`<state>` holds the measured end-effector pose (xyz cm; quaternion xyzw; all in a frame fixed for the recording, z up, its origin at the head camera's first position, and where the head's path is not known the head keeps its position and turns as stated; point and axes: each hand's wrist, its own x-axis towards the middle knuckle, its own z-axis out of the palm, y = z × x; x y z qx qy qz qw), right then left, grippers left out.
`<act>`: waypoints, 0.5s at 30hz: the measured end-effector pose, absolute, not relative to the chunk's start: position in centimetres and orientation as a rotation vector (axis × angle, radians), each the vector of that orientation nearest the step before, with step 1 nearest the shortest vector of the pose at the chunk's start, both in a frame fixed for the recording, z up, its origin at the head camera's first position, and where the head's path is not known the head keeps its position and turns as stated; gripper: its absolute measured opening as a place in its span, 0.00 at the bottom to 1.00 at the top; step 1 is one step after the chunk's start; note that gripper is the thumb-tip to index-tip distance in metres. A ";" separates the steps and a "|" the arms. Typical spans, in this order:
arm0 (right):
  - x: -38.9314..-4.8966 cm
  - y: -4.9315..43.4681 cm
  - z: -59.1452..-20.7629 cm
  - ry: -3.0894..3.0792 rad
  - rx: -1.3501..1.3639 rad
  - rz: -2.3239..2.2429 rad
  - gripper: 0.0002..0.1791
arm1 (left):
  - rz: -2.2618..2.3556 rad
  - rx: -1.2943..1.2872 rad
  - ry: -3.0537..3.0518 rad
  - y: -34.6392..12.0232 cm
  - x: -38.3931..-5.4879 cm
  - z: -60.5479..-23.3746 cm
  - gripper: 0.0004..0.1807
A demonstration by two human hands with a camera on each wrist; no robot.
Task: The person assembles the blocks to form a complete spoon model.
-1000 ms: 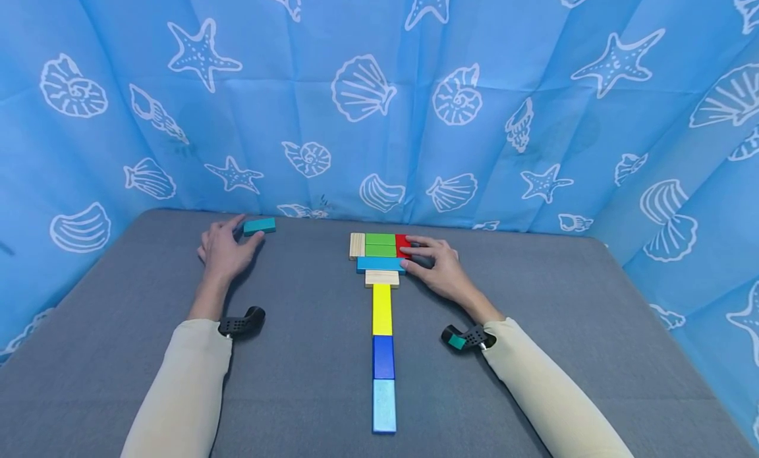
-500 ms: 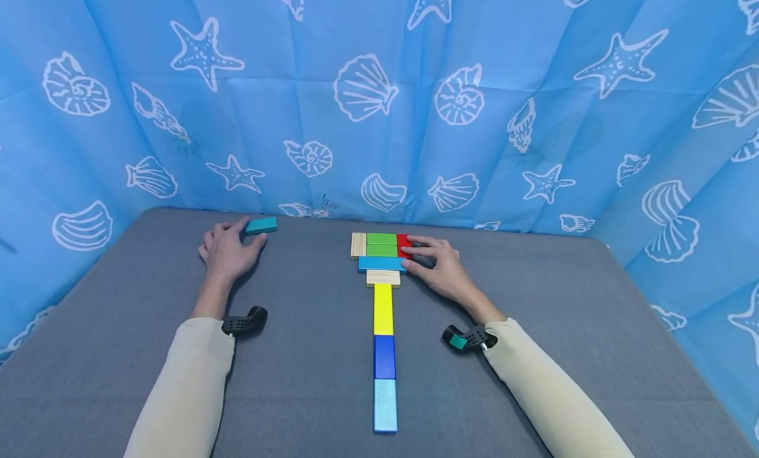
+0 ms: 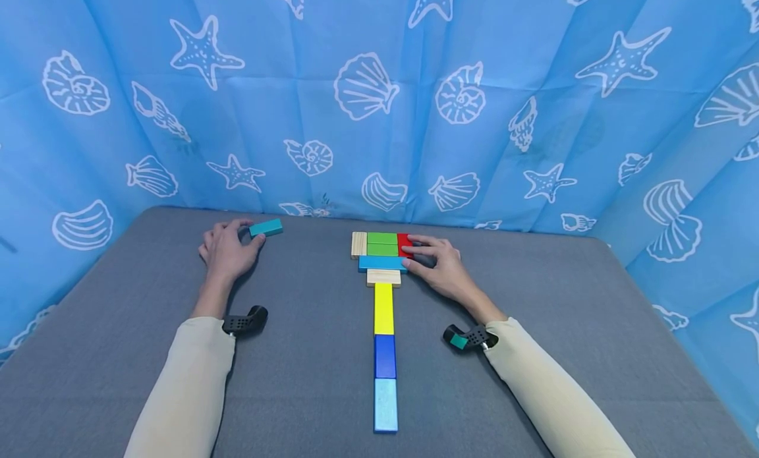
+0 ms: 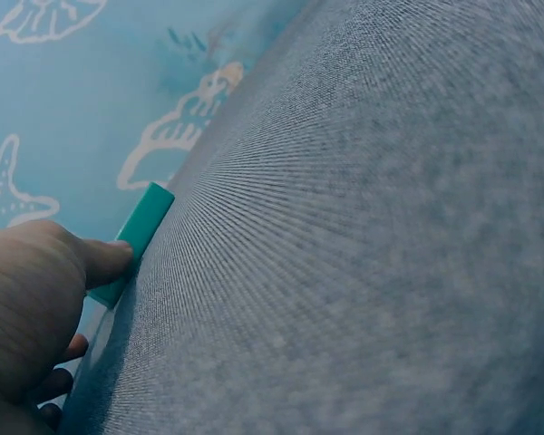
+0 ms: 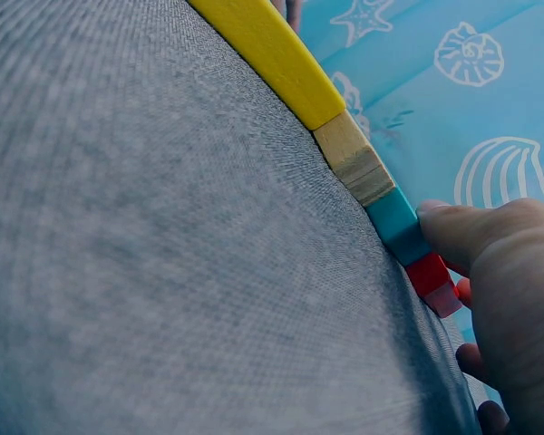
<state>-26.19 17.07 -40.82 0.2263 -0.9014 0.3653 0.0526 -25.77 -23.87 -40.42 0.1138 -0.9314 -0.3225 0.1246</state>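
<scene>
My left hand (image 3: 228,250) pinches a teal wooden block (image 3: 267,228) between thumb and fingers near the table's back edge. In the left wrist view the thumb lies along the face of this teal block (image 4: 143,231). My right hand (image 3: 439,267) rests at the right side of a flat block arrangement. Its fingertips touch the red block (image 3: 404,244), and its thumb is at the right end of the blue crosswise block (image 3: 381,264). In the right wrist view the thumb meets that blue block (image 5: 398,227), with the red block (image 5: 427,275) beside it.
Two green blocks (image 3: 382,244) lie between a plain wood block (image 3: 358,244) and the red one. Below the blue block come another plain wood piece (image 3: 383,277), then yellow (image 3: 383,309), dark blue (image 3: 385,356) and light blue (image 3: 385,405) blocks in line. A shell-patterned curtain (image 3: 379,148) hangs behind.
The teal block has shifted slightly right and turned, its right end now angled upward in the head view; the left fingers have closed on it. My right hand has stayed in place.
</scene>
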 end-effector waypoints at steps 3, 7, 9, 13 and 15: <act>-26.2 17.0 -40.8 -2.750 0.684 1.104 0.22 | -0.932 0.326 -2.724 -23.9 -25.7 -40.3 0.28; -26.2 17.0 -40.8 -2.755 0.680 1.097 0.23 | -0.924 0.312 -2.730 -23.9 -25.6 -40.3 0.27; -26.2 17.0 -40.8 -2.754 0.679 1.097 0.23 | -0.926 0.307 -2.729 -23.9 -25.6 -40.3 0.26; -26.2 17.0 -40.8 -2.749 0.679 1.096 0.22 | -0.939 0.296 -2.721 -23.9 -25.7 -40.4 0.24; -26.2 17.1 -40.8 -2.746 0.679 1.096 0.22 | -0.950 0.285 -2.715 -23.9 -25.7 -40.4 0.24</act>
